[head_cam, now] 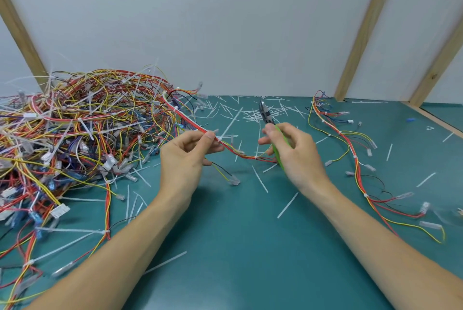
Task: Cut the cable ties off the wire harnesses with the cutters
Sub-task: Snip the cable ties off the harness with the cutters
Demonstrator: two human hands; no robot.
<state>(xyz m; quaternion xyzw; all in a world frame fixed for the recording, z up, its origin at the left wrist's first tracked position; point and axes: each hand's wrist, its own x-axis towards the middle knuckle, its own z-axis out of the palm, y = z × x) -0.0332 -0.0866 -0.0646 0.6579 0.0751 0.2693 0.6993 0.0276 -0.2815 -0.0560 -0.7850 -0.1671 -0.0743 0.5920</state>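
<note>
My left hand (pixel 186 157) pinches a red, yellow and black wire harness (pixel 235 151) between thumb and fingers, just above the green table. The harness runs from the big tangled pile (pixel 82 132) on the left, sags between my hands and reaches my right hand (pixel 292 152). That hand grips the green-handled cutters (pixel 269 121), whose dark metal jaws point up and away, clear of the wires. A white cable tie (pixel 255 157) wraps the harness low in the sag, close to my right hand.
Cut white tie pieces (pixel 260 114) litter the green table (pixel 238 247), thickest behind my hands. A separate harness (pixel 350 149) lies stretched out on the right. Wooden posts (pixel 360 31) lean against the white back wall. A raised table edge (pixel 436 121) runs at the far right.
</note>
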